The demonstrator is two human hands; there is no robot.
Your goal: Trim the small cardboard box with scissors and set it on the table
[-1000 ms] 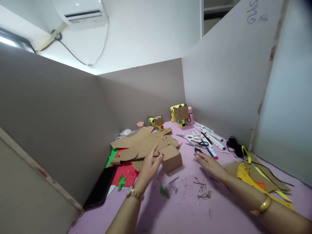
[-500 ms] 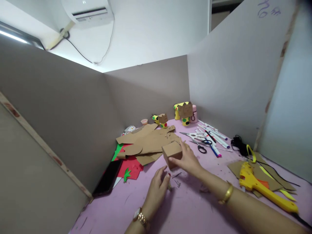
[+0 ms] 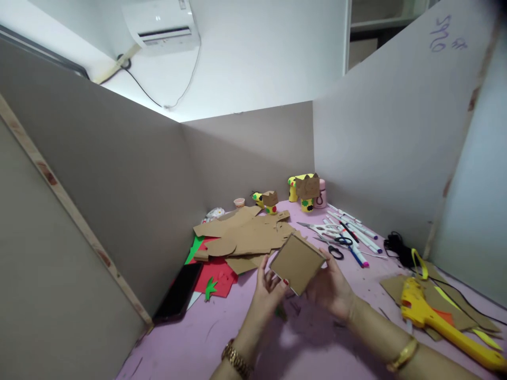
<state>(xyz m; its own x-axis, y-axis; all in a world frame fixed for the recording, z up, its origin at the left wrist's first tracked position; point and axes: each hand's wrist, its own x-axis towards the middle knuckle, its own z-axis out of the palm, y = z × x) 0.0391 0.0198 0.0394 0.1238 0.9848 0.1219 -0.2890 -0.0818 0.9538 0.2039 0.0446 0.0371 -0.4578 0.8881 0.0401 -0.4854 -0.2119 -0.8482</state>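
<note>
A small brown cardboard box (image 3: 298,263) is held up above the pink table, one square face turned towards me. My left hand (image 3: 269,290) grips its lower left edge, thumb at the front and fingers at the left corner. My right hand (image 3: 332,287) holds the right side, with fingers at the right corner and partly behind the box. Beyond it, flat cardboard pieces (image 3: 253,232) lie in a pile. Small dark scraps rest on the table below the box.
Scissors (image 3: 330,229) and markers (image 3: 366,237) lie at the right, near a yellow glue gun (image 3: 431,319) on cardboard. A black phone (image 3: 178,293) and red paper (image 3: 222,277) are at the left. Cardboard-headed figures (image 3: 308,190) and a pink bottle (image 3: 321,195) stand at the back.
The box has been lifted and turned, so a square face now shows. My left hand has come up and taken hold of it. My right hand has shifted to its right side. The camera view has shifted slightly.
</note>
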